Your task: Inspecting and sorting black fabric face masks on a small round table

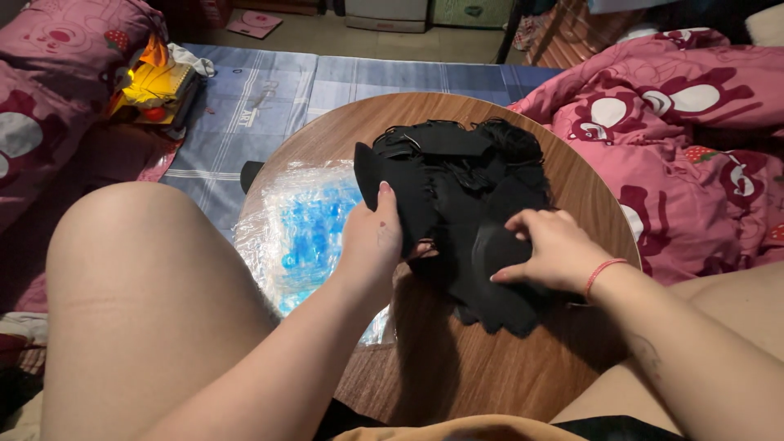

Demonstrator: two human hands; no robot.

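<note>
Bedding in pink prints surrounds a round wooden table [523, 359] set low on a blue checked sheet [261, 90], and the person sits close against its near edge with bare knees on either side.

On the middle of that table, spread toward its far right, lies a heap of black fabric pieces [465, 175], flat cut shapes tangled with thin black straps. They look light, limp and soft; they should drape and slide over one another, not hold a form, and the straps seem likely to snag. A pinch at a piece's edge or corner looks the surest grip, with one piece peeled off at a time.

The left hand [374, 238] pinches the left edge of the heap, thumb up against a dark curved piece. The right hand [555, 249], with a red string bracelet [603, 269] at its wrist, presses fingers down on a rounded black piece at the heap's near side; the two hands stay apart, each on the cloth.

Left of the heap, still on the table, lies a clear plastic bag [306, 224] with blue showing through. Far off beyond the table's left side, yellow and orange things [155, 82] sit by a pink pillow.
</note>
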